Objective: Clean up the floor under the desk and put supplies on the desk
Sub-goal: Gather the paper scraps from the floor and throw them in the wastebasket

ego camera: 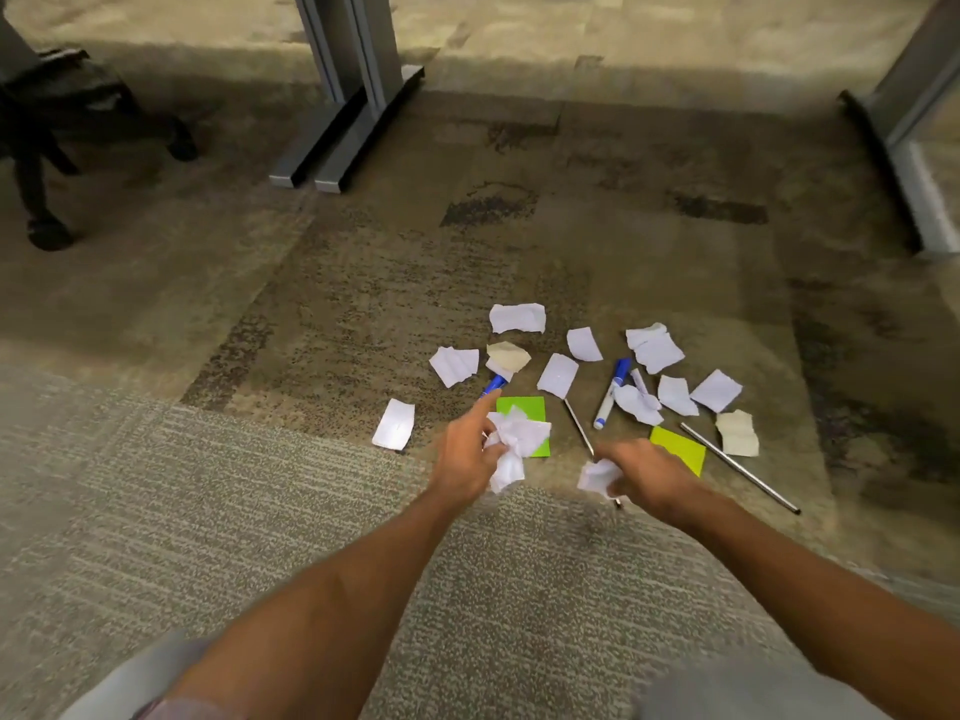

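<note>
Fingers of both hands (465, 449) (644, 472) clutch crumpled paper wads (519, 441); two green notes (522, 407), two blue markers (612, 394).

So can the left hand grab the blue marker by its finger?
Probably yes. The left hand points at the blue marker with nothing between them, but it already clutches crumpled paper, so gripping could be awkward.

I see the patterned carpet floor (363, 283) carrying torn white paper scraps (517, 318) scattered from twelve to three o'clock, two green sticky notes (680, 449), two blue markers (612, 393), two thin metal rods (740, 467), and grey desk feet (332, 148) at eleven.
</note>
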Demonstrator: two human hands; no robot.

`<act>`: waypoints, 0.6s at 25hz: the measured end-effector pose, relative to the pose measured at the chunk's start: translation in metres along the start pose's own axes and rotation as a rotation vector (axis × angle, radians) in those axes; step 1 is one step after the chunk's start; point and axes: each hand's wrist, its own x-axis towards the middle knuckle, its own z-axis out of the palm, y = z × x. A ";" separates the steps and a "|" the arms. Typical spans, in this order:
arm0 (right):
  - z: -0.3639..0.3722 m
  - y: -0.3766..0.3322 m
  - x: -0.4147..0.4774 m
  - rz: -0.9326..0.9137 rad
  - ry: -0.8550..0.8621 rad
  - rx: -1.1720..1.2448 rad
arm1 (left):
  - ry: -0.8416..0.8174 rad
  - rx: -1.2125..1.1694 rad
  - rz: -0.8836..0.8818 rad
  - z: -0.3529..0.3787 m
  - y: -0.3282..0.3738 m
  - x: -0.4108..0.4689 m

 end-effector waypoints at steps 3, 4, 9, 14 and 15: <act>-0.021 0.032 -0.036 0.118 0.146 0.163 | -0.082 -0.113 0.051 0.022 0.042 0.010; -0.028 0.044 -0.050 0.154 0.201 0.211 | -0.127 -0.148 0.072 0.032 0.058 0.012; -0.059 0.107 -0.135 0.437 0.438 0.321 | -0.340 -0.247 0.216 0.095 0.148 0.004; -0.083 0.159 -0.229 0.668 0.630 0.410 | -0.556 -0.295 0.335 0.163 0.247 -0.026; -0.086 0.168 -0.246 0.709 0.679 0.434 | -0.572 -0.269 0.362 0.176 0.266 -0.032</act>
